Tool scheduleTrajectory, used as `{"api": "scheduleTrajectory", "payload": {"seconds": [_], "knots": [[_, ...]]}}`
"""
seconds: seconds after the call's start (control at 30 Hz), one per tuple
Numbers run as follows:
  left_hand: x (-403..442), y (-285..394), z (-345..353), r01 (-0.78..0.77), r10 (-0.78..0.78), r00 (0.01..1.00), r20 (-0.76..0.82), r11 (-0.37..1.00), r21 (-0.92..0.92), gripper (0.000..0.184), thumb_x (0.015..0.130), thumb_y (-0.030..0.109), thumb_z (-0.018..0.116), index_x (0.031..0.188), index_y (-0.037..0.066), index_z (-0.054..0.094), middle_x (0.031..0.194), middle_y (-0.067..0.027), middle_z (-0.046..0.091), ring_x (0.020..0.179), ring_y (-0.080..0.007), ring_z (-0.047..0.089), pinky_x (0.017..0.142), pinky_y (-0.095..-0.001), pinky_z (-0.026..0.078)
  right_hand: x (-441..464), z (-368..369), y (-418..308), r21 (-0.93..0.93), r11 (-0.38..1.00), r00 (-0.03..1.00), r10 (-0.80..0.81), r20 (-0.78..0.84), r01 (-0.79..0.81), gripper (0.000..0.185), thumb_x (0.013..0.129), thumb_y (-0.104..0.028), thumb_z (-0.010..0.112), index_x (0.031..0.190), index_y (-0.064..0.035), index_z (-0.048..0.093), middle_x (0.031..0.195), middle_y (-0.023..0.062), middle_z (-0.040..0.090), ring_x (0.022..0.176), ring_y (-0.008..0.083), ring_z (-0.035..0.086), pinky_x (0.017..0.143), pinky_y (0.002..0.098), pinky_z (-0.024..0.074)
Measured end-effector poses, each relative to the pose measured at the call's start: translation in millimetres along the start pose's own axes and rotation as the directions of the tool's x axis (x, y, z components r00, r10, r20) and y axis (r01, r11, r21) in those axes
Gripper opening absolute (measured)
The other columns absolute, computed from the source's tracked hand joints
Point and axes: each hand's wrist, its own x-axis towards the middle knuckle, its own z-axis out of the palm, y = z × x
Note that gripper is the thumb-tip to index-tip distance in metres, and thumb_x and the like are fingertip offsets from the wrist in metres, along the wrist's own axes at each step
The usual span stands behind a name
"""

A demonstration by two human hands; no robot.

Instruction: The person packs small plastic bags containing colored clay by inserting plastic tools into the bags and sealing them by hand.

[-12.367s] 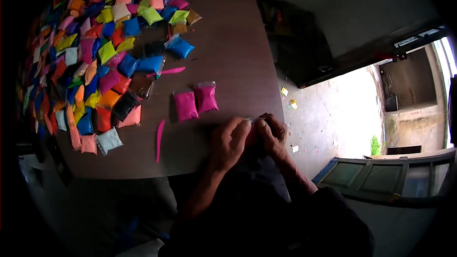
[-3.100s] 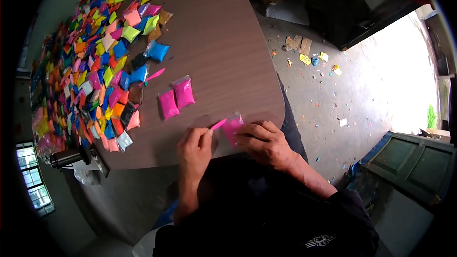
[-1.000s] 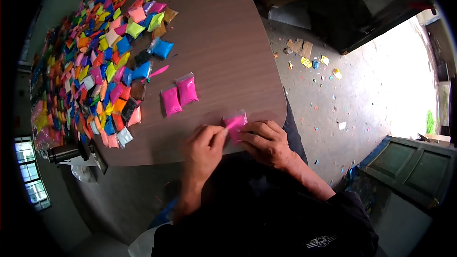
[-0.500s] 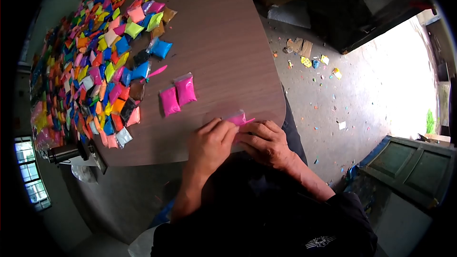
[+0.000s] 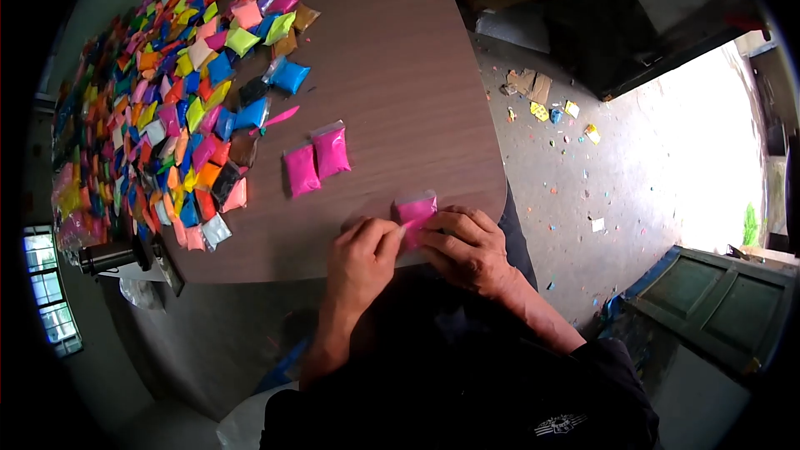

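Note:
A clear plastic packet with bright pink filling (image 5: 414,206) is between my hands at the table's near edge. My left hand (image 5: 364,254) is closed, thumb and forefinger pinching the end of a thin, lighter pink strip (image 5: 416,222) that lies across the packet. With bent fingers, my right hand (image 5: 467,252) grips the packet's right side; its fingertips are partly hidden. Two similar filled pink packets, a left one (image 5: 302,172) and a right one (image 5: 332,151), lie side by side beyond my left hand. Farther off rests a flat pink plastic tool (image 5: 282,116).
A large heap of small multicoloured packets (image 5: 179,108) covers the left part of the brown table (image 5: 400,75). Litter and cardboard scraps (image 5: 529,83) lie on the floor to the right. A dark green panelled door (image 5: 708,296) stands at the lower right.
My left hand has drawn slightly left and down, and more of the pink packet shows between my hands. The strip now lies lower across it. The camera view has shifted slightly.

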Motion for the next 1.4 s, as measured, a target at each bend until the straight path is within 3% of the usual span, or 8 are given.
{"api": "scheduleTrajectory", "payload": {"seconds": [0.3, 0.37, 0.53, 0.6, 0.63, 0.87, 1.17, 1.4], "knots": [[-1.6, 5.7, -17.2, 0.195, -0.198, 0.979, -0.053, 0.979, -0.062, 0.011, 0.089, 0.006, 0.078, 0.090, 0.003, 0.067, 0.084, -0.0159, 0.069, 0.075, -0.0384, 0.068, 0.065, -0.0428, 0.054, 10.9, -11.2, -7.3, 0.064, 0.998, 0.997, 0.009, 0.079, -0.014, 0.032, 0.070, -0.004, 0.085, 0.100, -0.0078, 0.075, 0.107, 0.0076, 0.070, 0.105, 0.0293, 0.069, 0.089, 0.0400, 0.0587], [-9.2, 9.6, -15.6, 0.150, -0.153, 0.987, -0.043, 0.987, -0.057, 0.011, 0.093, 0.007, 0.077, 0.092, 0.000, 0.069, 0.080, -0.0140, 0.071, 0.067, -0.0233, 0.069, 0.062, -0.0354, 0.053, 15.4, -13.0, -8.3, 0.070, 0.997, 0.996, 0.012, 0.089, -0.018, 0.032, 0.070, -0.003, 0.084, 0.100, -0.0068, 0.074, 0.108, 0.0087, 0.069, 0.105, 0.0310, 0.069, 0.091, 0.0419, 0.0588], [-19.8, -11.9, 0.9, 0.030, -0.030, 0.991, -0.129, 1.000, -0.001, 0.011, 0.092, 0.007, 0.077, 0.091, 0.000, 0.069, 0.077, -0.0153, 0.069, 0.065, -0.0261, 0.069, 0.061, -0.0373, 0.052, 22.9, -12.5, -5.7, 0.093, 0.996, 0.994, -0.016, 0.104, 0.006, 0.028, 0.073, -0.002, 0.081, 0.099, -0.0056, 0.072, 0.109, 0.0112, 0.068, 0.105, 0.0342, 0.068, 0.091, 0.0432, 0.0588], [-18.2, -16.2, -2.9, 0.177, -0.166, 0.972, -0.164, 0.983, 0.054, 0.011, 0.090, 0.005, 0.077, 0.093, 0.003, 0.067, 0.085, -0.0177, 0.069, 0.075, -0.0399, 0.069, 0.064, -0.0456, 0.054, 24.5, -12.7, -5.8, 0.101, 0.995, 0.993, -0.024, 0.114, 0.013, 0.028, 0.073, -0.002, 0.082, 0.099, -0.0055, 0.072, 0.109, 0.0111, 0.067, 0.105, 0.0343, 0.068, 0.091, 0.0437, 0.0589], [-15.7, -14.3, -5.6, 0.195, -0.192, 0.963, -0.191, 0.981, -0.002, 0.011, 0.093, 0.008, 0.076, 0.091, 0.001, 0.068, 0.076, -0.0166, 0.067, 0.061, -0.0268, 0.064, 0.059, -0.0373, 0.051, 25.2, -12.6, -5.7, 0.094, 0.996, 0.993, -0.018, 0.117, 0.007, 0.029, 0.073, -0.003, 0.083, 0.099, -0.0055, 0.072, 0.108, 0.0110, 0.067, 0.105, 0.0343, 0.068, 0.091, 0.0436, 0.0587], [-26.0, -3.4, -0.1, 0.015, -0.019, 0.991, -0.133, 0.999, -0.030, 0.010, 0.092, 0.008, 0.077, 0.092, 0.002, 0.068, 0.079, -0.0166, 0.069, 0.069, -0.0322, 0.070, 0.063, -0.0389, 0.053, 25.3, -7.5, -11.2, -0.013, 0.998, 0.992, 0.069, 0.108, -0.068, 0.038, 0.072, -0.011, 0.087, 0.107, -0.0061, 0.071, 0.112, 0.0108, 0.066, 0.102, 0.0325, 0.066, 0.087, 0.0425, 0.0574], [-22.0, -0.9, -17.0, 0.140, -0.153, 0.973, -0.172, 0.986, -0.086, 0.012, 0.093, 0.009, 0.077, 0.091, 0.001, 0.068, 0.077, -0.0168, 0.069, 0.063, -0.0313, 0.065, 0.060, -0.0376, 0.052, 26.2, -5.0, -13.3, -0.125, 0.992, 0.990, 0.042, 0.134, -0.026, 0.037, 0.077, -0.013, 0.084, 0.112, -0.0059, 0.074, 0.115, 0.0089, 0.067, 0.098, 0.0295, 0.066, 0.082, 0.0378, 0.0577], [-31.8, -18.5, 2.7, 0.006, 0.023, 0.974, -0.224, 0.991, 0.131, 0.013, 0.090, 0.010, 0.078, 0.089, 0.008, 0.065, 0.079, -0.0122, 0.067, 0.074, -0.0363, 0.068, 0.063, -0.0453, 0.055, 23.3, 0.9, -9.2, -0.162, 0.987, 0.994, 0.023, 0.104, -0.006, 0.030, 0.076, -0.010, 0.082, 0.106, -0.0061, 0.077, 0.112, 0.0074, 0.069, 0.093, 0.0272, 0.066, 0.080, 0.0366, 0.0576]]}}
